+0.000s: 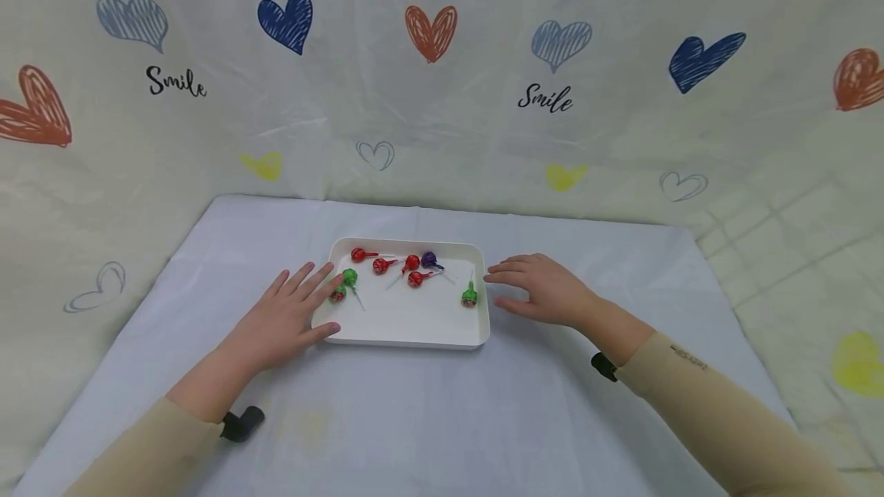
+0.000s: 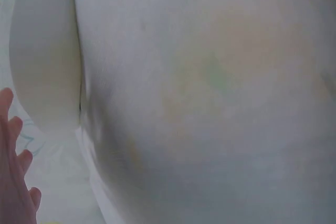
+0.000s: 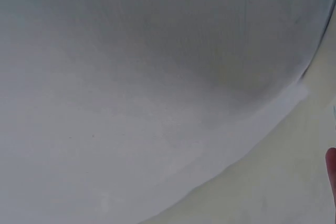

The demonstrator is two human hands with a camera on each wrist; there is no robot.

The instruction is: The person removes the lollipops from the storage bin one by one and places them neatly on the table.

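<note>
A white rectangular tray lies on the table, holding several wrapped lollipops. Red lollipops and a purple lollipop are grouped toward its far side. One green lollipop lies near the right end, and two green ones at the left end. My left hand, fingers spread, is at the tray's left end, its fingertips by the green pair; whether it touches the tray I cannot tell. My right hand hovers just beyond the right rim, fingers extended and holding nothing. Each wrist view catches only fingers at its edge.
White cloth covers the table. Behind it hangs a pale sheet printed with hearts and the word "Smile". Dark wrist devices show at both sleeve cuffs.
</note>
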